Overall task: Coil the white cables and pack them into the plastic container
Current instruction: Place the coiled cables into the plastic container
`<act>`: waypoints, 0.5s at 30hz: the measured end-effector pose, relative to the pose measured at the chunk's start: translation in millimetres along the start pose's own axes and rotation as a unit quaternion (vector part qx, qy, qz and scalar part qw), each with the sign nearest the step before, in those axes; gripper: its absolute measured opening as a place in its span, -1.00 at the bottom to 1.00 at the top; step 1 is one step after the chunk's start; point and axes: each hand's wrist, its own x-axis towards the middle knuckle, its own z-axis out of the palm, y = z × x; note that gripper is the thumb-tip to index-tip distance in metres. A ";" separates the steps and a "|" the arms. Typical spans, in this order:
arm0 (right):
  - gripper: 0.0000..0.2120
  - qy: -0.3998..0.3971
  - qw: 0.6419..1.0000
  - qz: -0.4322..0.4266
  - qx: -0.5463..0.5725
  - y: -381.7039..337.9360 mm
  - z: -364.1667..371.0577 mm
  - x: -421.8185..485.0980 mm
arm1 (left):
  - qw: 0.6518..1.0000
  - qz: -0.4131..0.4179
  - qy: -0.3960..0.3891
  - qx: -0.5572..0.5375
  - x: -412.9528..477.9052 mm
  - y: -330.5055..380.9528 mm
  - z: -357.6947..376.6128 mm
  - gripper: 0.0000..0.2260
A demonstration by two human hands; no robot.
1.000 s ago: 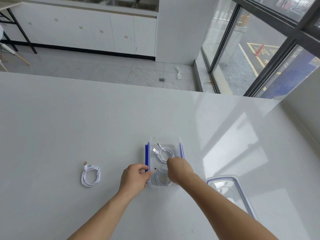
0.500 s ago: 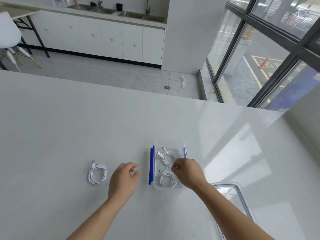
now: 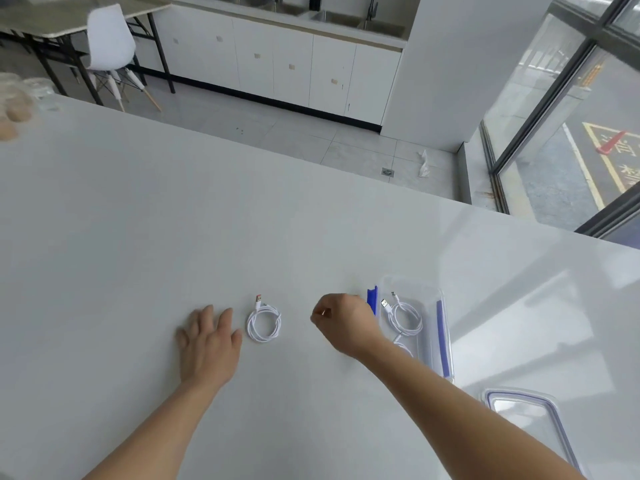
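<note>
White tabletop (image 3: 138, 237) before tiled floor (image 3: 294, 140) and cabinets (image 3: 294, 64): left hand (image 3: 207, 344) spread beside coiled cable (image 3: 250, 325); right hand (image 3: 344, 323) curled, empty, beside container (image 3: 440, 334).

Lower coil (image 3: 403, 345): mostly hidden under our right forearm.
Right hand (image 3: 343, 320): fingertips curl under; we cannot tell if they pinch anything.
Lid (image 3: 526, 420): right of that forearm, cut by the bottom edge.
Jars (image 3: 17, 102): far left, blurred, cropped.

Coiled white cable (image 3: 264, 323) on table; two coils (image 3: 404, 318) inside clear container (image 3: 431, 299).
</note>
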 end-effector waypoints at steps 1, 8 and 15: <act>-0.84 -0.017 1.000 0.008 0.001 -4.3 9.0 7.8 | 1.000 -0.004 -0.004 -0.004 -0.1 -0.3 4.8 -0.59; -0.68 -0.072 0.996 0.054 -0.018 -23.1 60.1 51.9 | 0.999 0.013 0.036 -0.010 -5.9 -4.3 17.8 -0.47; -0.61 -0.075 0.992 0.089 -0.047 -30.7 81.7 68.3 | 0.998 0.007 0.058 -0.027 -4.7 -4.9 20.1 -0.48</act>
